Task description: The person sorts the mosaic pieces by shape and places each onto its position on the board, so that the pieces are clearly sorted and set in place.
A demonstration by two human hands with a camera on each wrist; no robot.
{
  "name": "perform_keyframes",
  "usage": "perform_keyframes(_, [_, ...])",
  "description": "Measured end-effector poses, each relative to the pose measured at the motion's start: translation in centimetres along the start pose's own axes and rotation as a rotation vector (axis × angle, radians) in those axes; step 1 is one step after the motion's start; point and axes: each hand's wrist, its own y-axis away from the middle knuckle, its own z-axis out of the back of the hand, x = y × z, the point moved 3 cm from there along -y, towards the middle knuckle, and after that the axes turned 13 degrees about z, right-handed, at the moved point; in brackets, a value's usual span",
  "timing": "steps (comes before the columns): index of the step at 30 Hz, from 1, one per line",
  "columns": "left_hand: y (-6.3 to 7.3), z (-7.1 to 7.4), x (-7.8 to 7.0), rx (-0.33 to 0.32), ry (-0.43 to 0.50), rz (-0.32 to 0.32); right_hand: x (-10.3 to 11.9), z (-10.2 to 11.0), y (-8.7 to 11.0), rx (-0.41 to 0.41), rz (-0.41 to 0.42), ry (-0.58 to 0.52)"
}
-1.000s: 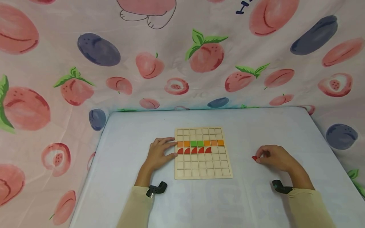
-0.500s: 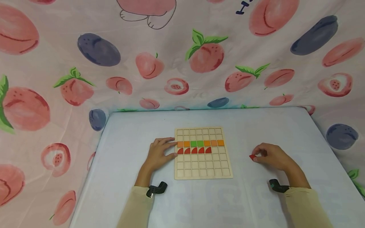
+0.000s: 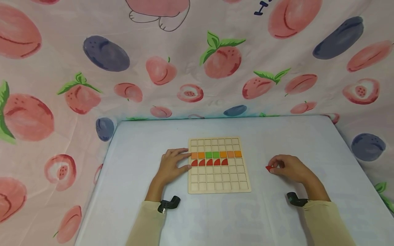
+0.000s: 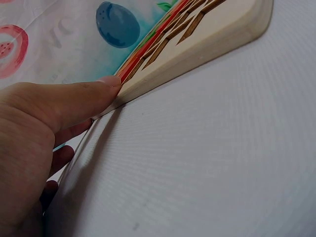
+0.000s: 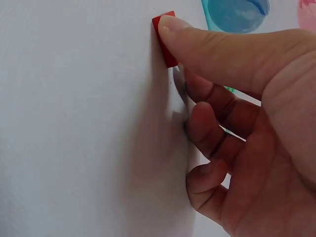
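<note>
A square wooden grid board (image 3: 218,177) lies on the white table. One row holds orange and green square tiles (image 3: 212,155); below it are several red quarter-circle pieces (image 3: 210,162) from the left side on. My left hand (image 3: 171,165) touches the board's left edge with thumb and fingertips spread, and in the left wrist view the thumb (image 4: 84,101) meets that edge. Right of the board, my right hand (image 3: 289,167) pinches a red piece (image 5: 166,42) between thumb and index finger, low over the table. The other right fingers are curled, as the right wrist view shows.
The white tabletop (image 3: 227,218) reaches around the board on all sides. Behind and at the sides hangs a fruit-printed cloth (image 3: 191,51). A black wrist camera (image 3: 169,204) sits on the left wrist, another black camera (image 3: 296,199) on the right.
My right hand has moved slightly left toward the board, carrying the red piece. The left hand and the board have stayed in place.
</note>
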Motion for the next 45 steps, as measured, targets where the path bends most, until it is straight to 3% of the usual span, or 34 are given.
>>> perform_keyframes(14, [0.1, 0.1, -0.1, -0.014, 0.012, -0.015, 0.2, -0.2, -0.4, -0.001, 0.001, -0.031])
perform_keyframes(25, [0.1, 0.1, -0.1, -0.011, 0.010, -0.003, 1.5, -1.9, -2.8, -0.060, 0.065, -0.197])
perform_keyframes(38, [0.0, 0.0, 0.0, -0.013, 0.004, -0.007, 4.0, -3.8, -5.3, -0.100, 0.039, -0.367])
perform_keyframes(45, [0.0, 0.0, 0.0, -0.010, 0.000, -0.002, 4.8, -4.9, -6.2, -0.117, 0.019, -0.381])
